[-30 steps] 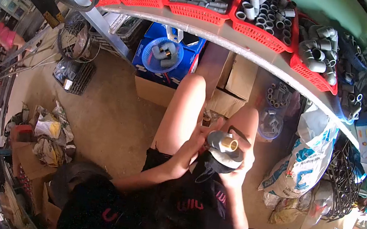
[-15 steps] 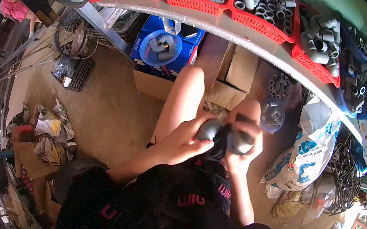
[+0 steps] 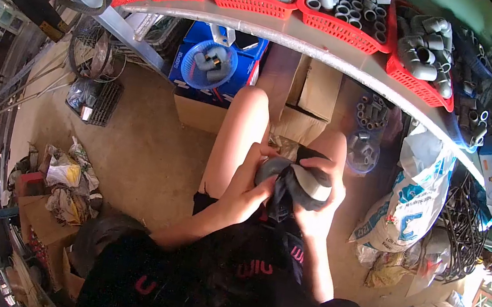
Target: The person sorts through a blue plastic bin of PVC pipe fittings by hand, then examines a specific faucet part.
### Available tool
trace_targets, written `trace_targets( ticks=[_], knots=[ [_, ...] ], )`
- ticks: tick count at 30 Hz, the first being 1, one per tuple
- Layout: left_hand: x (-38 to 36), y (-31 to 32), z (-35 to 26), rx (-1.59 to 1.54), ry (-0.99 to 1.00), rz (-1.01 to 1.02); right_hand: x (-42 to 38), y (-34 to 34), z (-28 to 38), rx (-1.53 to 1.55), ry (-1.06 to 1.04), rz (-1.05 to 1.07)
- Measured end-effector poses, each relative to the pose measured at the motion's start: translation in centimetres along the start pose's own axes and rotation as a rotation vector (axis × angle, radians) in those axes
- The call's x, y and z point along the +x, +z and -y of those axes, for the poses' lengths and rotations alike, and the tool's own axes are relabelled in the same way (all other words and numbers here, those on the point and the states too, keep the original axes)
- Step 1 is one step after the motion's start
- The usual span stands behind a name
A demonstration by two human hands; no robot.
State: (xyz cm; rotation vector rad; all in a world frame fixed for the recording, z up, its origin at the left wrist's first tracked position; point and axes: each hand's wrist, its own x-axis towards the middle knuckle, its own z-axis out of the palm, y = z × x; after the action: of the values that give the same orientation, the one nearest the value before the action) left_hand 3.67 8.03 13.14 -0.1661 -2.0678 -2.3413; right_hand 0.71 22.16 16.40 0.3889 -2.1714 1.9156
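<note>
A grey plastic pipe fitting [image 3: 268,170], rounded at its left end, is held in front of my lap between both hands. My left hand [image 3: 245,191] is wrapped around that left end, thumb pressed on the near side. A dark cloth [image 3: 282,192] drapes over the middle of the fitting and hangs down between the hands. On the right, my right hand [image 3: 324,200] is closed around the cloth and the fitting's other end, where a pale grey patch catches the sunlight. The fingers hide much of the fitting's shape.
Red baskets [image 3: 251,3] of grey pipe fittings line the shelf ahead. Beneath it stand a blue basket [image 3: 208,66] on a blue box, an open cardboard box [image 3: 313,93] and bowls of fittings [image 3: 363,152]. A white sack [image 3: 410,200] leans at the right; crumpled paper [image 3: 69,179] lies left.
The hands have come closer together, and the dark cloth now spreads over the fitting and hangs between them. The right hand has turned, and its motion blur is gone.
</note>
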Motion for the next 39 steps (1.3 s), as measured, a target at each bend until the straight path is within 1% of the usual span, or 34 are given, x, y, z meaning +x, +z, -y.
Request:
trace_targets(
  ticks=[1,2,3,4,5,6,7,8,9,10,12,14,16,17,18,19,20,21,22,23,24,25,26,27,28,29,30,33,34,35,36,37,38,39],
  knots=[
    [-0.4,-0.3,-0.1,0.081,-0.039,-0.004,0.0,0.5,0.2,0.044,0.119,-0.034],
    [-0.6,-0.5,0.0,0.194,0.050,0.000,0.0,0.9,0.3,0.088,0.237,-0.068],
    [-0.7,-0.8,0.3,0.307,0.141,0.004,-0.2,1.2,-1.1,0.235,0.357,-0.106],
    [-0.7,-1.0,0.4,0.420,0.232,0.008,0.0,0.9,-1.2,0.484,0.588,-0.083],
    [-0.3,-1.2,0.0,0.525,0.395,0.022,-0.6,1.2,-2.6,0.648,0.721,-0.130],
    [0.1,-1.6,-0.4,0.600,0.516,0.114,-1.1,1.1,-3.1,0.793,0.749,-0.100],
    [0.5,-1.8,-1.2,0.552,0.490,0.165,-1.6,0.9,-3.6,0.933,0.785,-0.070],
    [0.6,-1.9,-1.8,0.505,0.462,0.214,-1.4,-0.1,-4.9,0.711,0.505,0.127],
    [0.5,-2.1,-1.6,0.462,0.392,0.193,-0.9,-0.8,-5.5,0.504,0.205,0.231],
    [0.3,-2.3,-1.6,0.420,0.320,0.173,-1.3,-1.2,-5.3,0.332,0.169,0.203],
    [-0.3,-2.7,-1.8,0.177,-0.127,0.074,-1.3,-1.6,-3.2,-0.021,0.117,0.138],
    [0.3,-2.4,-1.6,0.094,-0.100,0.034,-1.9,-1.2,-2.8,0.349,0.338,0.133],
    [1.1,-1.5,-0.6,0.213,0.101,0.051,-1.9,0.1,-1.3,0.100,0.105,0.213],
    [0.7,-1.9,-0.4,0.297,-0.044,0.124,-1.7,0.8,-0.3,-0.018,-0.014,0.229],
    [0.6,-2.2,-0.3,0.400,0.008,0.146,-2.6,1.6,-0.8,-0.024,0.053,0.151],
    [0.7,-2.5,-0.4,0.503,0.060,0.168,-2.5,2.3,-1.3,0.068,0.051,0.082],
    [0.7,-2.7,-0.6,0.605,0.107,0.191,-2.5,2.6,-1.9,0.219,0.162,0.093],
    [0.6,-3.0,-1.0,0.676,0.063,0.248,-2.5,2.5,-2.0,0.255,0.307,0.123],
    [0.2,-3.5,-0.7,0.644,0.107,0.253,-2.3,2.6,-1.9,0.289,0.451,0.152],
    [-0.1,-4.1,0.0,0.615,0.155,0.258,-2.0,2.7,-3.4,0.383,0.449,0.217],
    [-0.5,-4.7,0.7,0.589,0.203,0.267,-2.2,3.1,-4.5,0.506,0.608,0.239],
    [-1.3,-5.0,1.6,0.572,0.260,0.215,-3.4,3.3,-7.1,0.689,0.766,0.322],
    [-2.3,-5.4,1.8,0.554,0.089,0.238,-3.6,3.8,-7.2,0.874,0.924,0.402],
    [-2.5,-5.4,2.5,0.480,0.229,0.165,-4.2,3.3,-6.8,0.793,0.817,0.560],
    [-2.4,-5.3,3.1,0.403,0.368,0.090,-4.6,3.6,-6.5,0.858,0.858,0.567],
    [-2.4,-5.2,3.2,0.330,0.333,-0.036,-4.5,4.0,-5.6,0.922,0.900,0.572],
    [-2.5,-5.0,3.4,0.255,0.298,-0.163,-5.8,4.6,-6.6,1.079,1.123,0.473],
    [-1.6,-5.5,3.2,0.119,0.130,-0.551,-5.4,6.2,-6.0,1.511,1.363,0.403],
    [-1.0,-5.8,2.9,0.087,0.063,-0.677,-5.3,6.6,-5.8,1.573,1.394,0.363],
    [-0.5,-6.2,2.8,0.043,-0.031,-0.735,-5.2,7.1,-5.7,1.635,1.421,0.322],
    [0.0,-7.2,3.5,-0.031,-0.062,-0.771,-4.9,7.4,-5.6,1.697,1.446,0.280],
    [0.3,-8.8,4.8,-0.106,-0.093,-0.807,-4.7,7.4,-5.5,1.543,1.318,0.322],
    [0.8,-10.3,5.5,-0.183,-0.124,-0.841,-4.5,7.2,-5.4,1.492,1.276,0.338],
    [1.6,-11.8,5.2,-0.198,-0.096,-0.892,-4.2,6.9,-5.4,1.441,1.232,0.352]
  ],
)
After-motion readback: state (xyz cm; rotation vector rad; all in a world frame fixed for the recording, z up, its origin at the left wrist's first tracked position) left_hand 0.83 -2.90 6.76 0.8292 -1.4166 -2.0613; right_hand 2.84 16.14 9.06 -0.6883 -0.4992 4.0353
